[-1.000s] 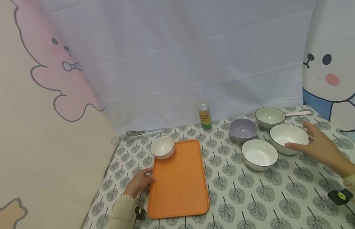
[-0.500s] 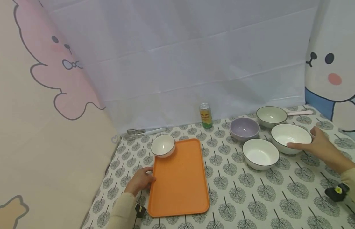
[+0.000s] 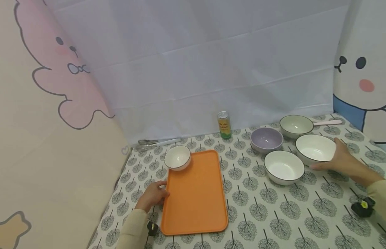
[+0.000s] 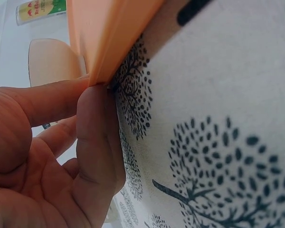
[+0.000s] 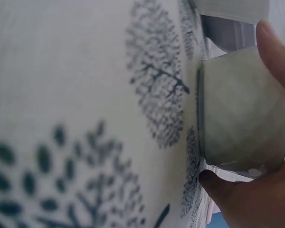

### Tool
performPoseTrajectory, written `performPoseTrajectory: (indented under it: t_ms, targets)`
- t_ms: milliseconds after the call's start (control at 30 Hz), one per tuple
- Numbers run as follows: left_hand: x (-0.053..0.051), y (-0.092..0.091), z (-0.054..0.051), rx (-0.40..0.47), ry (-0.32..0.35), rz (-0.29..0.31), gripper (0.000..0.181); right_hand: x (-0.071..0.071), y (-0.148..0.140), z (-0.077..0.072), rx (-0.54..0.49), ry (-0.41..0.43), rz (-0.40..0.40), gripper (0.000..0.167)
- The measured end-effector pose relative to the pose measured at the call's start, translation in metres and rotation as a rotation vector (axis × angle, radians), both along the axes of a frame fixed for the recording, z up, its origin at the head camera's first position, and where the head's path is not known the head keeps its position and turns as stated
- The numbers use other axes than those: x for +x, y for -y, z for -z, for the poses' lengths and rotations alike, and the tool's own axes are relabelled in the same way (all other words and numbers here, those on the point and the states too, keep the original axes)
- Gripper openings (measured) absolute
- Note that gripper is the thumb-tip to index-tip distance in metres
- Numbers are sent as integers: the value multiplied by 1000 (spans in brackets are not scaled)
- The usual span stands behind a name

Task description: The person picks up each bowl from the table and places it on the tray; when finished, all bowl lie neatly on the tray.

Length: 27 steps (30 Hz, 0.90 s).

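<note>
- Noted left hand (image 3: pixel 152 196) pinching the left long edge of an orange tray (image 3: pixel 194 197): smooth, rectangular, corners rounded, rim low.
- Noted right hand (image 3: pixel 345 160) spread wide, thumb and fingers astride the right side of a dark-rimmed bowl (image 3: pixel 315 148): round, upright, white and glossy inside, outer wall faceted in the right wrist view. Cannot tell whether gripped.
- Located that bowl right of the tray, well apart from it, just beside a matching white bowl (image 3: pixel 284 167).
- Recorded behind these a glossy purple bowl (image 3: pixel 266 141) and a shallow grey-green bowl (image 3: pixel 295 125), the latter near a slim pink handle (image 3: pixel 328 122).
- Found at the tray's far left corner a small white bowl (image 3: pixel 177 157), round-walled.
- Listed toward the back: a cylindrical metal can (image 3: pixel 224 126), yellow and green, and a wire whisk (image 3: pixel 149 142).
- Observed beneath all a tree-printed cloth (image 3: pixel 242 221), woven in texture.
</note>
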<state>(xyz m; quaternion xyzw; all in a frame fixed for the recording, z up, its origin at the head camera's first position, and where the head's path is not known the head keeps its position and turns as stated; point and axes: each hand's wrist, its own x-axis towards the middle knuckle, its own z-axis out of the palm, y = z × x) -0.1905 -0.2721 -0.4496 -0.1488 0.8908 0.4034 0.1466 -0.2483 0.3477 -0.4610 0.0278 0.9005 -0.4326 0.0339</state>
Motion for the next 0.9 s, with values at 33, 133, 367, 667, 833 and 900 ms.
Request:
performPoseTrajectory:
  t_ms: [33, 133, 367, 667, 833, 900]
  targets:
    - [0, 0, 0, 2, 1, -3, 55, 0, 1, 0, 9, -5, -2, 139]
    - [1, 0, 0, 7, 3, -6, 55, 0, 3, 1, 27, -30, 5, 135]
    - [0, -1, 1, 6, 11, -14, 55, 2, 4, 4, 27, -59, 26, 133]
    - [-1, 0, 0, 10, 13, -5, 55, 7, 1, 4, 1, -63, 59, 132]
    - [0, 0, 0, 9, 7, -7, 54, 15, -1, -1, -12, -48, 73, 130]
    - [0, 1, 0, 3, 8, -5, 54, 18, 0, -3, -13, -63, 88, 129]
